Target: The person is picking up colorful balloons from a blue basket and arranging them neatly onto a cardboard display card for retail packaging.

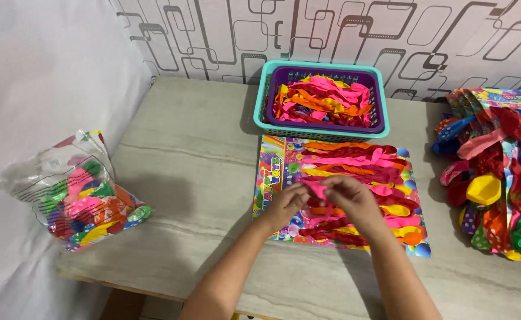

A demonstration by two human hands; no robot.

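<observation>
Glossy printed card [270, 178]; matt rubber balloons [355, 157]; plastic basket [261, 95]; crinkly clear bag [53, 172].

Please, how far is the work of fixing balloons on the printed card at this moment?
Rows of balloons already cover most of the printed card, top to bottom, and a stack of filled cards lies to the right. The left hand and right hand pinch a pink balloon over the card's middle. Left: loose balloons in the basket and a plastic bag of balloons.

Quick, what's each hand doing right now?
Left hand: pinched shut on the pink balloon.
Right hand: pinched shut on the same balloon, over the card.
</observation>
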